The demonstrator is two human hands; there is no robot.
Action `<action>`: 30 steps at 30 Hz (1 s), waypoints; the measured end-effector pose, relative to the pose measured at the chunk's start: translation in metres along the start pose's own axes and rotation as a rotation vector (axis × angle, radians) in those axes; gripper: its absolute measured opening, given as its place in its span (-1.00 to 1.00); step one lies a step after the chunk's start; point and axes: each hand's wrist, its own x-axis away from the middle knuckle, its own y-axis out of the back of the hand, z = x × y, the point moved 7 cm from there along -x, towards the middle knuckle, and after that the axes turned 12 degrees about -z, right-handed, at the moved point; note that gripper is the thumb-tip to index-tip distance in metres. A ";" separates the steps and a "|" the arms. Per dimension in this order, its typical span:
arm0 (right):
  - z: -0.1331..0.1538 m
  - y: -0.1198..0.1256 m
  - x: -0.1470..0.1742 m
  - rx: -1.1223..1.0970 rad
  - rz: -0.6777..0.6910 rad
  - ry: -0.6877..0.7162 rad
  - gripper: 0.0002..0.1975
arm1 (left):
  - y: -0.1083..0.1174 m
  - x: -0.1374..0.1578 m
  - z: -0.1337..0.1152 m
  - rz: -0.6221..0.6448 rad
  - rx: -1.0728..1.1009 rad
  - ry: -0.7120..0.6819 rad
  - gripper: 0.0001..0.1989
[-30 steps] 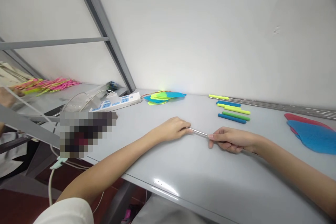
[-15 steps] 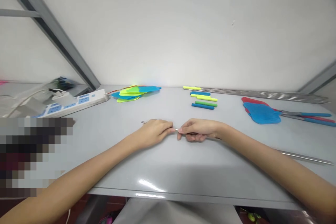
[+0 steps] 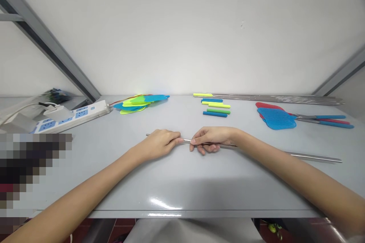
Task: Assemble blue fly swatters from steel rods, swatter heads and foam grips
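Note:
A long, thin metal rod [image 3: 313, 157] runs across the table in front of me, under both hands. My left hand [image 3: 161, 143] is closed over its left part, and a short tip sticks out past the knuckles. My right hand [image 3: 211, 140] pinches the rod between thumb and index finger, with the other fingers loosely curled beneath. Between the two hands a short, shiny, thinner-looking stretch of the rod shows. From under my right forearm the thicker end comes out and lies towards the right.
Behind my hands lie several coloured handle tubes [image 3: 218, 104] and a bundle of metal rods [image 3: 279, 99]. Fly swatters [image 3: 276, 118] with handles lie at right. Loose swatter heads [image 3: 139, 101] are stacked back left, beside a power strip [image 3: 71, 117] with plugs.
My hands are slightly farther apart, and more of the rod shows between them. The fingers of my right hand have loosened a little. The whole view has shifted slightly.

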 end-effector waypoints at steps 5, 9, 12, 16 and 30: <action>-0.002 -0.001 -0.002 -0.037 0.014 -0.004 -0.69 | -0.002 0.000 0.000 -0.008 -0.002 -0.001 -0.62; -0.002 0.000 -0.002 -0.033 0.003 -0.001 -0.68 | -0.001 -0.001 0.001 -0.013 0.004 0.011 -0.61; -0.002 0.001 -0.001 -0.031 -0.003 -0.008 -0.68 | -0.001 -0.001 0.001 -0.010 0.010 0.023 -0.60; 0.000 -0.002 0.000 -0.028 -0.010 -0.022 -0.69 | -0.001 -0.001 0.002 -0.013 -0.005 0.016 -0.60; -0.007 -0.020 0.007 -0.036 -0.056 -0.124 -0.70 | -0.013 0.015 -0.020 -0.026 -0.166 -0.080 -0.68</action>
